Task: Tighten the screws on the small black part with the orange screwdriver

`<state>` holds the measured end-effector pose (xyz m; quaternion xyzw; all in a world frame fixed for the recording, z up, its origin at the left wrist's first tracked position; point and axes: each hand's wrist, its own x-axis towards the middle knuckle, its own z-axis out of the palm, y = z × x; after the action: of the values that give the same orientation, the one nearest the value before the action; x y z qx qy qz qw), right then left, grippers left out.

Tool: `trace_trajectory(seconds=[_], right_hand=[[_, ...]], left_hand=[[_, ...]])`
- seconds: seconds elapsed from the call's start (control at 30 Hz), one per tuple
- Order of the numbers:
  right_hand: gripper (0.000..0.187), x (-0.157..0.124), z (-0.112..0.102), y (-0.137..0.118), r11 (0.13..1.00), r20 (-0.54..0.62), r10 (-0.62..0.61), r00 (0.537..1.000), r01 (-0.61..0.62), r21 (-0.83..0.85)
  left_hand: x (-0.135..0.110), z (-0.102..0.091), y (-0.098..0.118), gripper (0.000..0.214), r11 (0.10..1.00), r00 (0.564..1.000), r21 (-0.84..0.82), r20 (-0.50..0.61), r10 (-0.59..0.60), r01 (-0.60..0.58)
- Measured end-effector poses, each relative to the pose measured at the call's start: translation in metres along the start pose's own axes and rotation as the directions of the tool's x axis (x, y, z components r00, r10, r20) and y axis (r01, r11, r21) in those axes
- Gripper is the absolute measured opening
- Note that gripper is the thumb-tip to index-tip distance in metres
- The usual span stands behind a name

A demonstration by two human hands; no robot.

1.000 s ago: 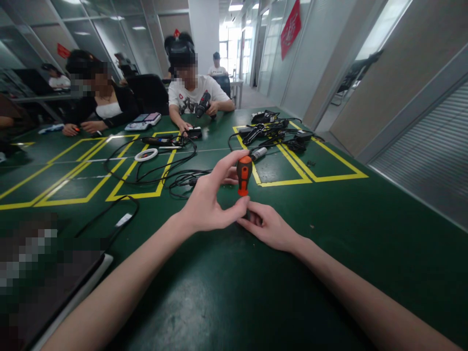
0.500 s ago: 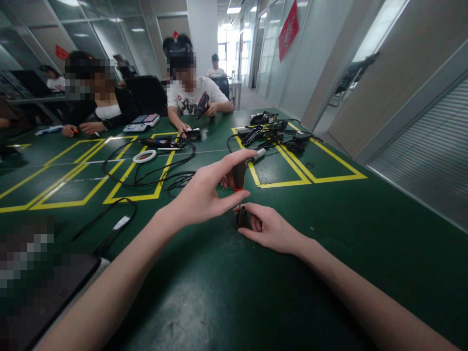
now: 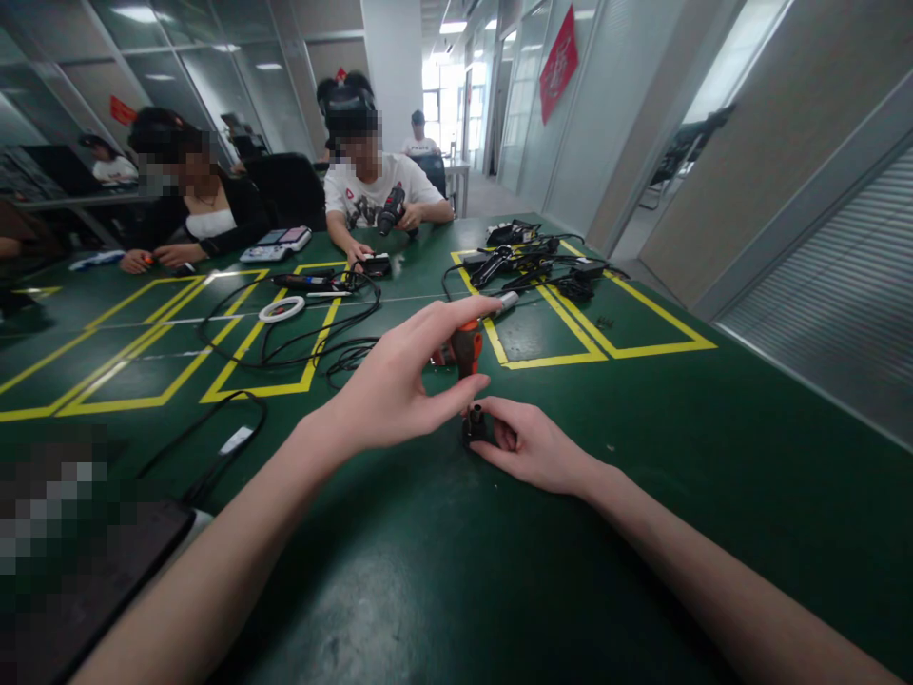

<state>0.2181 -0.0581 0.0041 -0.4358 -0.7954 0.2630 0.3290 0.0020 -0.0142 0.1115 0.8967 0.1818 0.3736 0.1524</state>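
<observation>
A black-and-orange screwdriver (image 3: 469,350) is clasped nearly upright by the left hand (image 3: 399,373). Below it, a small black part (image 3: 474,427) is pinched by the right hand (image 3: 532,443).

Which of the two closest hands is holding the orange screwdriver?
The left hand holds the black-and-orange screwdriver; the right hand instead holds the small black part below it.

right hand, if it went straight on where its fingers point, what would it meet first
The black part that the right hand seems to hold; past it, perhaps the left forearm, though depth is unclear.
</observation>
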Motion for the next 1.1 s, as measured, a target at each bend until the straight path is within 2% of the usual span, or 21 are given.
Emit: trace_trajectory(seconds=[0.1, 0.17, 0.33, 0.43, 0.57, 0.63, 0.8, 0.97, 1.1], right_hand=[[0.019, 0.0, 0.0, 0.001, 1.0, 0.005, -0.013, 1.0, 0.013, -0.006], [0.022, 0.0, 0.001, 0.002, 1.0, 0.006, -0.02, 1.0, 0.02, -0.007], [0.024, -0.002, 0.003, 0.006, 0.999, 0.007, -0.03, 1.0, 0.03, -0.012], [0.02, -0.002, 0.002, 0.004, 1.0, 0.012, -0.025, 1.0, 0.025, -0.011], [0.022, -0.002, 0.0, 0.001, 1.0, 0.027, -0.019, 0.999, 0.019, 0.002], [0.023, -0.002, 0.0, 0.001, 1.0, 0.023, -0.025, 0.999, 0.025, -0.004], [0.017, -0.002, 0.002, 0.002, 0.999, 0.005, -0.041, 0.999, 0.041, -0.026], [0.02, -0.002, 0.0, 0.0, 1.0, 0.024, -0.019, 1.0, 0.019, -0.009], [0.026, -0.003, 0.002, 0.003, 1.0, 0.023, -0.01, 1.0, 0.01, -0.009]], left_hand=[[0.0, -0.002, 0.001, 0.071, 0.995, 0.998, -0.096, 0.063, 0.003, 0.003], [0.0, -0.002, -0.001, 0.072, 0.993, 0.998, -0.116, 0.064, -0.006, 0.013], [0.0, 0.003, -0.006, 0.065, 0.998, 0.998, -0.022, -0.024, 0.058, -0.058], [0.0, 0.002, -0.004, 0.067, 0.997, 0.998, -0.05, 0.013, 0.057, -0.057], [-0.001, -0.003, -0.003, 0.076, 0.992, 0.995, -0.121, 0.096, -0.022, 0.034], [-0.002, -0.003, -0.004, 0.075, 0.995, 0.996, -0.094, 0.088, -0.029, 0.038], [-0.001, -0.002, -0.003, 0.067, 0.999, 0.999, 0.002, 0.04, 0.036, -0.036], [-0.001, -0.007, 0.001, 0.074, 0.996, 0.994, -0.084, 0.104, -0.025, 0.034], [-0.001, -0.006, 0.0, 0.072, 0.999, 0.997, -0.017, 0.071, -0.031, 0.032]])
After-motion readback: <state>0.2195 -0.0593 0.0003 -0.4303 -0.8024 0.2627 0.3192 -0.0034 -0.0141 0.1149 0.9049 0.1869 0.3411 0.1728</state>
